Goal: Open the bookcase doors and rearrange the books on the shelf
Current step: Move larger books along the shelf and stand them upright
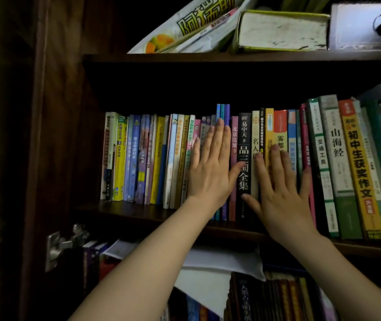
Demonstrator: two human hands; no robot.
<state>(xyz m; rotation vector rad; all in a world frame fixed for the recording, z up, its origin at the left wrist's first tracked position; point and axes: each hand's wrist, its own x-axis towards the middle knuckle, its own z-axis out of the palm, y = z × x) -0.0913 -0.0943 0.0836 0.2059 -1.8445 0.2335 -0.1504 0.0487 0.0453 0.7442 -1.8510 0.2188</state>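
Both hands lie flat on the spines of the middle shelf's row: the left hand with fingers straight and close together, the right hand with fingers spread. The upright books, a few dozen and too tightly packed to count exactly, look stiff and moderately heavy, best gripped by pinching a spine's top edge. Three shelves show in the open bookcase.

Between my hands the black spine reads 易中天著 品三国全集; the grey-green spine reads 山海经; the yellow spine probably 初中生获奖作文.
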